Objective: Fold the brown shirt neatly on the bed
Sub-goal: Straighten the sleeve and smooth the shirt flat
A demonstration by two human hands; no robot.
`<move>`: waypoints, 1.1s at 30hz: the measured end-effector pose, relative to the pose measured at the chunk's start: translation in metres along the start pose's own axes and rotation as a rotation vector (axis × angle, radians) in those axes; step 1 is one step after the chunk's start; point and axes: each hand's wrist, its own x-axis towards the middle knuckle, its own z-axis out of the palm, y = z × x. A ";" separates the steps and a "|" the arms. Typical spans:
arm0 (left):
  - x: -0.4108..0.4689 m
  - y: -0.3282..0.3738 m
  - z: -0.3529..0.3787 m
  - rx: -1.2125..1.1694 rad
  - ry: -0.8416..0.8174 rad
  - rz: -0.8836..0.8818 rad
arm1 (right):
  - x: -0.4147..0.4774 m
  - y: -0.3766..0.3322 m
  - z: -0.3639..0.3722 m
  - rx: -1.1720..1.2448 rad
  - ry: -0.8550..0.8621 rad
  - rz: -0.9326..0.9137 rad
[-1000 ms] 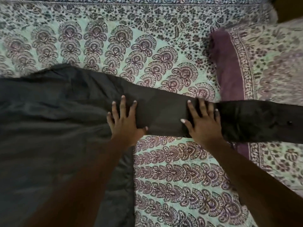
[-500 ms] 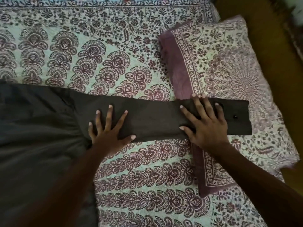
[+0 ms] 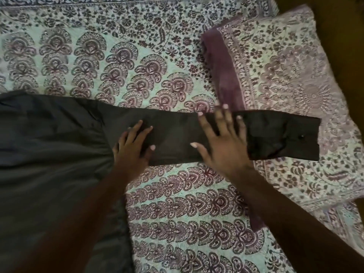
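Observation:
The brown shirt (image 3: 49, 154) lies flat on the bed, its body filling the left side. One long sleeve (image 3: 177, 134) stretches straight to the right, and its buttoned cuff (image 3: 285, 138) rests on the pillow. My left hand (image 3: 132, 146) presses flat on the sleeve close to the shoulder seam, fingers straight. My right hand (image 3: 222, 140) lies spread over the sleeve further right, just before the cuff, slightly blurred. Neither hand grips the cloth.
The bed carries a pale sheet (image 3: 137, 66) printed with maroon fan motifs. A matching pillow (image 3: 285, 75) with a purple border lies at the right. Beyond the pillow's top and right edges shows a dark brown surface (image 3: 338, 36).
My right hand slid rightward along the sleeve onto the pillow's edge, then came back a little left of the cuff. My left hand stayed pressed near the shoulder seam. The camera view swung right.

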 end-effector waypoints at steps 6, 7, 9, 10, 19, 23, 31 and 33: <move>-0.070 -0.074 -0.006 0.202 0.298 -0.165 | 0.058 -0.140 0.046 0.163 -0.019 -0.417; -0.088 -0.087 -0.001 0.224 0.276 -0.202 | 0.065 -0.164 0.053 0.160 -0.010 -0.475; -0.127 -0.110 0.012 0.289 0.222 -0.232 | 0.075 -0.205 0.061 0.152 0.007 -0.574; -0.146 -0.113 0.019 0.311 0.195 -0.210 | 0.078 -0.215 0.065 0.142 -0.010 -0.594; -0.297 -0.115 0.065 0.297 0.070 -0.051 | -0.049 -0.222 0.086 -0.019 -0.155 -1.026; -0.338 -0.116 0.078 0.276 0.047 -0.064 | -0.069 -0.228 0.078 -0.001 -0.058 -0.898; -0.389 -0.124 0.089 0.175 0.133 0.005 | -0.067 -0.292 0.087 -0.021 -0.015 -0.620; -0.385 -0.133 0.080 0.159 0.220 -0.052 | -0.116 -0.283 0.094 0.015 -0.051 -0.646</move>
